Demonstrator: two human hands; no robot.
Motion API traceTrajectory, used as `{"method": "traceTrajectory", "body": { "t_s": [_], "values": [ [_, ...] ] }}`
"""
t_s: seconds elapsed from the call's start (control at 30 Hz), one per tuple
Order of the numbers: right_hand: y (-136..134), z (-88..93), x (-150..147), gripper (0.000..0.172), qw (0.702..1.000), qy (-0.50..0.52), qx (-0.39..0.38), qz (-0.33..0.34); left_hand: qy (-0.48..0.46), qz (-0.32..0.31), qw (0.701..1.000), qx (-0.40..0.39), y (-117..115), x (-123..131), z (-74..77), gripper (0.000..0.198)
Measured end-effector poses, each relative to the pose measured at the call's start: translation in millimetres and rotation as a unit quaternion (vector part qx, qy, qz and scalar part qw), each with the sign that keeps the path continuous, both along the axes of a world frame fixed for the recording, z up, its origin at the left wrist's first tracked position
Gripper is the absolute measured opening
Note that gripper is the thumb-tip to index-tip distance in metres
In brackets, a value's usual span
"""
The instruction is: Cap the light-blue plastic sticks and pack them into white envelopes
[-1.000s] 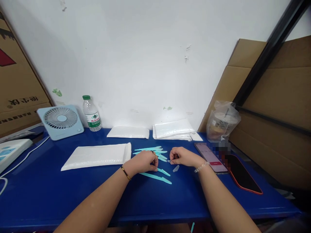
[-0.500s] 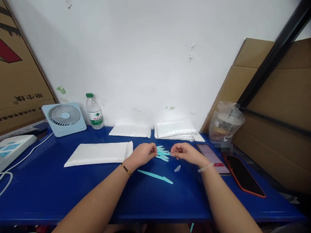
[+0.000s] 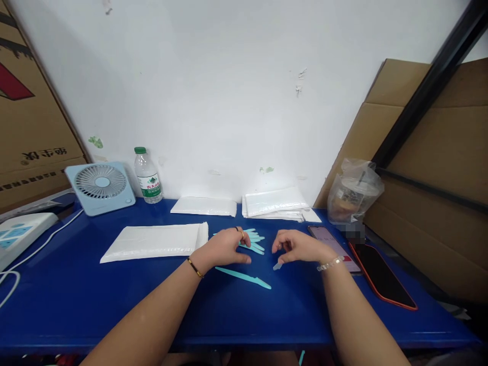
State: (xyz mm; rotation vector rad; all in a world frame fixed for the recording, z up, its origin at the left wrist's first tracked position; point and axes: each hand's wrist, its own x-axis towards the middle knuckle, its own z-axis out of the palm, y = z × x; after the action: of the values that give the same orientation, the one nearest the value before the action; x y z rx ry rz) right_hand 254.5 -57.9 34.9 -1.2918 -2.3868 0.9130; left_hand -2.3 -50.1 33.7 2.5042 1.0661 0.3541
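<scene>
My left hand is open, its thumb held apart from the fingers, above the left part of a fan of teal eyebrow razors. It hides some of their handles. To the right, my right hand is open with the fingers curved and a gap between index finger and thumb. Its thumb tip is over the upper end of a small translucent blade cap; whether they touch I cannot tell. A single teal eyebrow razor lies apart from the fan, nearer to me.
White padded mailers lie at left, at the back and in a stack. A fan, a bottle and a power strip stand left. Two phones and a bagged drink cup are right.
Both hands have opened and drawn back from the razor fan. The right hand has come down to the cap, whose upper end it covers. The single razor has not moved.
</scene>
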Motion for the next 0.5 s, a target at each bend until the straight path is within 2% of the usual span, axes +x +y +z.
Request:
{"method": "traceTrajectory", "body": {
  "t_s": [0.07,0.13,0.2,0.3,0.37,0.5],
  "values": [
    [-0.1,-1.6,2.2,0.028,0.998,-0.041,-0.029,0.022,0.049,-0.070,0.994,-0.073,-5.0,0.3,0.3,0.037],
    [0.7,-5.6,0.0,0.025,0.997,-0.054,-0.052,0.017,0.078,-0.091,0.987,-0.106,-8.0,2.2,-1.3,0.025],
    [1.5,-8.8,-2.9,0.024,0.995,-0.035,-0.096,0.004,0.081,-0.063,0.989,-0.103,-8.4,4.1,-2.6,0.014],
    [1.1,-8.2,-4.1,0.026,0.987,0.036,-0.159,-0.019,0.060,0.002,0.995,-0.079,-5.5,3.9,-1.5,0.013],
    [0.0,-5.3,-3.8,0.027,0.982,0.077,-0.171,-0.024,0.047,0.028,0.996,-0.071,-3.0,2.2,0.1,0.015],
    [-1.6,-1.6,-4.9,0.028,0.979,0.103,-0.173,-0.023,0.029,0.033,0.996,-0.079,0.0,0.1,0.0,0.016]
  ]
}}
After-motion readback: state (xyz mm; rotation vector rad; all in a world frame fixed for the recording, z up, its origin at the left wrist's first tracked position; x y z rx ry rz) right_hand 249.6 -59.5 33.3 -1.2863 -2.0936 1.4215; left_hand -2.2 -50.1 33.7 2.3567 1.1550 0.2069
